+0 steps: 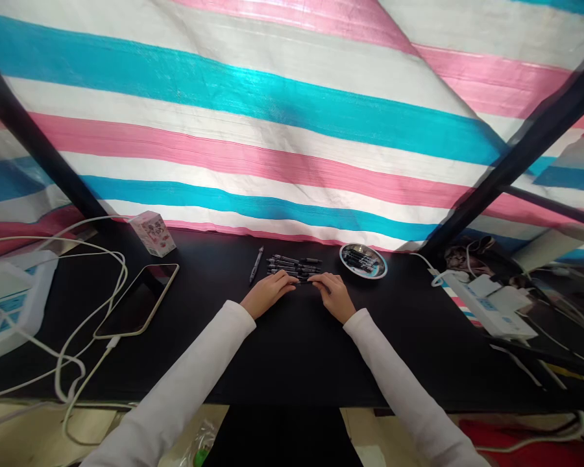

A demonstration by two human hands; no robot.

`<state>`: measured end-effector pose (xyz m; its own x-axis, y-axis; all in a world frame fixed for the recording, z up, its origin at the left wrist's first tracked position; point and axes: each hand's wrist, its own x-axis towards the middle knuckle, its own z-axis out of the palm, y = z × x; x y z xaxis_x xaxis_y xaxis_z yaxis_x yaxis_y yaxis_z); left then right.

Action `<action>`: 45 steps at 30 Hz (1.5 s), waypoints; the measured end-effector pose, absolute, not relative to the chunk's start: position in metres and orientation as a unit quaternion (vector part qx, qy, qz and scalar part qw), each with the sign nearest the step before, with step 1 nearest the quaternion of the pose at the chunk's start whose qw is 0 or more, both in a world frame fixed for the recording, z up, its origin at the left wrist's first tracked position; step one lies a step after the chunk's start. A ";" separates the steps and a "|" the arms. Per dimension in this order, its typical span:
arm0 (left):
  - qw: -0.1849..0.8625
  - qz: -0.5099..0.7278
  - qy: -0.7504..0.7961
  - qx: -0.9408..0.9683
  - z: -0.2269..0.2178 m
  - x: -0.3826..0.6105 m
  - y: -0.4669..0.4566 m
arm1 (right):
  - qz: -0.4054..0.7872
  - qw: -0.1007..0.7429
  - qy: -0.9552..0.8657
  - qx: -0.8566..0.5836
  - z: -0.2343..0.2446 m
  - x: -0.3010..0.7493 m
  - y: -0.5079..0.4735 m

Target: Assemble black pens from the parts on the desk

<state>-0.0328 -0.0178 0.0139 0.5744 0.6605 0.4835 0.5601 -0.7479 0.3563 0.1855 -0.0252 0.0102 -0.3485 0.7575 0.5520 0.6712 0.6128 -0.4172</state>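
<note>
Both my hands rest on a black table, in white sleeves. My left hand and my right hand meet over one black pen, each pinching an end of it. Just beyond my fingers lies a small pile of several black pens. A single pen lies apart to the left of the pile. Right of the pile stands a small round metal dish holding more dark pens.
A phone lies face up at the left, plugged into a white cable. A small pink-and-white carton stands behind it. A white power strip lies at the right. A striped tarp hangs behind the table.
</note>
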 end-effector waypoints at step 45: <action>-0.016 0.299 0.417 0.859 0.014 -0.043 -0.010 | -0.023 0.307 -0.817 -0.487 0.015 0.193 -0.023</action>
